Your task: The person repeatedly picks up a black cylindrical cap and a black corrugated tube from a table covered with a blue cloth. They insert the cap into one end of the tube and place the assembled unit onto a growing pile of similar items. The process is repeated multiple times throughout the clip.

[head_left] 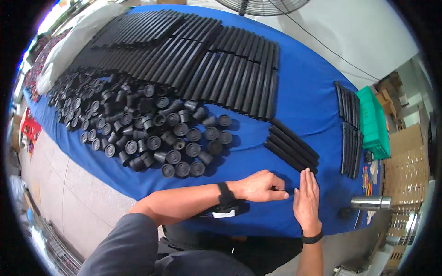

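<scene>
My left hand is closed above the front of the blue-covered table, its fingers curled under and its thumb pointing right. Whatever it may hold is hidden, with only a dark spot showing beside the fingers. To its right, my right hand is held straight, fingers stretched out together. Its fingertips reach the near end of a small group of black foam-like tubes, which lie side by side at a slant. Left of my hands, a heap of black round caps spreads over the cloth.
Rows of black tubes cover the far side of the blue cloth. More black tubes lie at the right edge beside a green bin. A metal cylinder stands out near the right front. A fan is at the back.
</scene>
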### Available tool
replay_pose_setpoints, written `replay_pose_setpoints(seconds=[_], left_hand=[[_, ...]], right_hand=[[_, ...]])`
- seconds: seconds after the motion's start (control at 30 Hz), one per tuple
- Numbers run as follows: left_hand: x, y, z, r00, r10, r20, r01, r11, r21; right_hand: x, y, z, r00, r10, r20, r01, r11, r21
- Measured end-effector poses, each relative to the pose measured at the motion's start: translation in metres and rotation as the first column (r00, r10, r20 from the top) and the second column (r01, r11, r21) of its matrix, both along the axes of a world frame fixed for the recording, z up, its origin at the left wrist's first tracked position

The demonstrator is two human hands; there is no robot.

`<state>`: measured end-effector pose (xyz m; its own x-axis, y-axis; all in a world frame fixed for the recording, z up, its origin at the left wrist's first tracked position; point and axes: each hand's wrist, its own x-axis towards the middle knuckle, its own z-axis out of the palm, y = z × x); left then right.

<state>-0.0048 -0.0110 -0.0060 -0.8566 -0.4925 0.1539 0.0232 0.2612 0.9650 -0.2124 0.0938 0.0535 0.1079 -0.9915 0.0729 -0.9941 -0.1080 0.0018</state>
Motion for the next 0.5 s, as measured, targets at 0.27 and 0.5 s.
replay_pose_setpoints(seconds=[0.27,0.5], left_hand=[[0.021,-0.004,0.044,0.983,0.183,-0.012,-0.169,0.877,-0.450],[0.097,-0.017,0.089,0.746,0.651,0.140,-0.287,0.504,-0.815]], right_hand=[[0.011,-0.009,0.008,0.998,0.044,0.036,-0.037,0.981,-0.192],[0.010,0.008,0.001,0.966,-0.014,0.258,0.002,0.999,0.046]])
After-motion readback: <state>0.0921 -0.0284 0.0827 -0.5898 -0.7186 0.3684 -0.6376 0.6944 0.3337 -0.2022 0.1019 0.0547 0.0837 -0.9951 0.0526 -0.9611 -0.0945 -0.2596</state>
